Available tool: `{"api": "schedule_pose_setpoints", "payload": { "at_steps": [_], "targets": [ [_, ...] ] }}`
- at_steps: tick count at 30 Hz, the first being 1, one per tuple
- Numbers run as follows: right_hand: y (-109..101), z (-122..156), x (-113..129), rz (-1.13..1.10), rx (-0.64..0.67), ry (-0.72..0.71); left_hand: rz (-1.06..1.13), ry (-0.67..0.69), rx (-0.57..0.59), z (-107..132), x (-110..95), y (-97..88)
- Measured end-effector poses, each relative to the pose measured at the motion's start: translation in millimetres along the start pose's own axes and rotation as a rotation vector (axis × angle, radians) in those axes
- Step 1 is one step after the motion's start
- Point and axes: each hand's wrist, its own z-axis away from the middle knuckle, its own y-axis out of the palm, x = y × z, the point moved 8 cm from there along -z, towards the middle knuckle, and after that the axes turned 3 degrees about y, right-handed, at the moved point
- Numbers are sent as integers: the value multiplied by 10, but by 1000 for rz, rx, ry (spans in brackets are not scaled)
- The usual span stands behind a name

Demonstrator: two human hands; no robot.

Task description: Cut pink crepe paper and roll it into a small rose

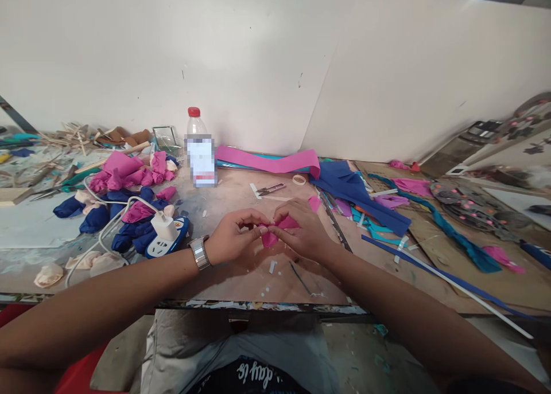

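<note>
Both my hands meet over the middle of the worktable (241, 279), pinching one small piece of pink fabric (275, 231). My left hand (235, 234), with a metal watch at the wrist, grips its left side with closed fingers. My right hand (301, 230) is folded over its right side, fingers pressed on the cloth. The fabric is creased and partly hidden between my fingers.
A plastic bottle (200, 153) with a red cap stands behind my hands. Small snips (270, 189) and a tape roll (298, 179) lie nearby. Pink and blue fabric pieces (124, 199) and a power strip (166, 239) sit left; blue cloth (357, 193) and strips lie right.
</note>
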Motion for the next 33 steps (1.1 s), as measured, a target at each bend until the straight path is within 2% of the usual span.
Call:
{"api": "schedule_pose_setpoints", "payload": {
  "at_steps": [5,10,20,23,28,33],
  "targets": [
    [-71,-10,108,61,-30,-93,206,-73,-60,-33,133,-46],
    [-60,-9,233,147,60,-189,249,-150,-162,-60,246,-160],
    [90,16,186,167,220,-155,227,-172,-157,-39,193,-146],
    [81,13,187,151,197,-157,242,-204,-171,-36,201,-161],
    [-36,-3,245,133,72,-222,300,-297,-254,-29,311,-222],
    [-106,-16,250,134,1,-213,361,-341,-284,-20,358,-221]
  ]
}}
